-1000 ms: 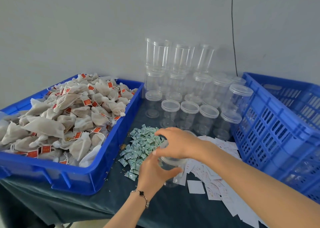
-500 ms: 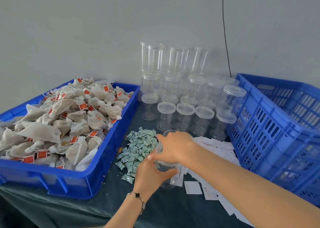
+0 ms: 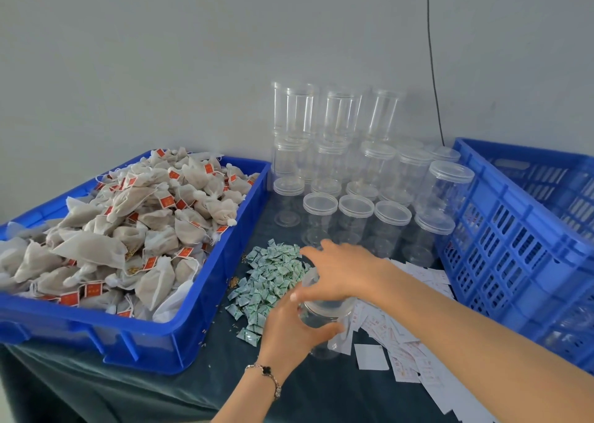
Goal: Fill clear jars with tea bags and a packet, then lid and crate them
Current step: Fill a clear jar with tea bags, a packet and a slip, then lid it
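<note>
Two hands share one upright clear jar (image 3: 323, 318) at lower centre: the left hand (image 3: 294, 332) wraps its wall from below-left, the right hand (image 3: 340, 274) curls over its lid (image 3: 328, 307). Tea bags (image 3: 128, 229) lie far left, nearer the left.

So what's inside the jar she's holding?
The clear jar in the left hand looks empty through its wall. The right hand covers its top, hiding the rim.
</note>
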A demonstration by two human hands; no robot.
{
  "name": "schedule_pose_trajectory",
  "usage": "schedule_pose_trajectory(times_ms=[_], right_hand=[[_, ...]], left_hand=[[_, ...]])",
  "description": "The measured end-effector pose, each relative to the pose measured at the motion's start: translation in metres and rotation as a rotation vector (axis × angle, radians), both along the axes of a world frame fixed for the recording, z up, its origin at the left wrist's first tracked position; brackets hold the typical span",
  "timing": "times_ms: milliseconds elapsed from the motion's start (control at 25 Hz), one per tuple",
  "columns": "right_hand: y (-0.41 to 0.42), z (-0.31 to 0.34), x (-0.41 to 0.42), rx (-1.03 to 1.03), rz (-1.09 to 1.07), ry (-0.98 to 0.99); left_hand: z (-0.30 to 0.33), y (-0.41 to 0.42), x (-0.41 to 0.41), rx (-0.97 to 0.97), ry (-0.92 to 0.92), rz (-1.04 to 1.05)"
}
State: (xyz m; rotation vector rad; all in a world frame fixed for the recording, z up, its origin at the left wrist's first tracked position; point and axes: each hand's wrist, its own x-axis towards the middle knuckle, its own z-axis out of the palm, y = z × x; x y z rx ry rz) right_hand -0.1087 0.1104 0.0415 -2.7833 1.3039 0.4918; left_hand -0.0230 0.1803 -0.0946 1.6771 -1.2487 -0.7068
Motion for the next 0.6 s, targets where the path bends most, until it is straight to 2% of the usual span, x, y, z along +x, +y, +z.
schedule_pose_trajectory(times_ms=[80, 120, 200, 360, 520, 600], right_hand=[[0.008, -0.010, 0.006, -0.244, -0.027, 0.042], [0.010, -0.013, 0.009, -0.243, -0.055, 0.064], [0.011, -0.013, 0.011, -0.088, -0.091, 0.074], [0.002, 0.008, 0.003, 0.236, 0.094, 0.086], [-0.006, 0.002, -0.006, 0.299, 0.254, 0.029], [-0.007, -0.001, -0.010, 0.329, 0.258, 0.000]], left_hand=[[0.001, 0.000, 0.000, -0.004, -0.013, -0.005], [0.001, 0.001, 0.000, -0.005, -0.006, -0.007], [0.002, 0.001, 0.001, -0.009, 0.023, -0.014], [0.001, 0.002, 0.000, -0.025, 0.015, -0.010], [0.000, -0.001, -0.001, -0.019, 0.027, -0.004], [-0.001, -0.002, 0.001, -0.011, 0.023, -0.007]])
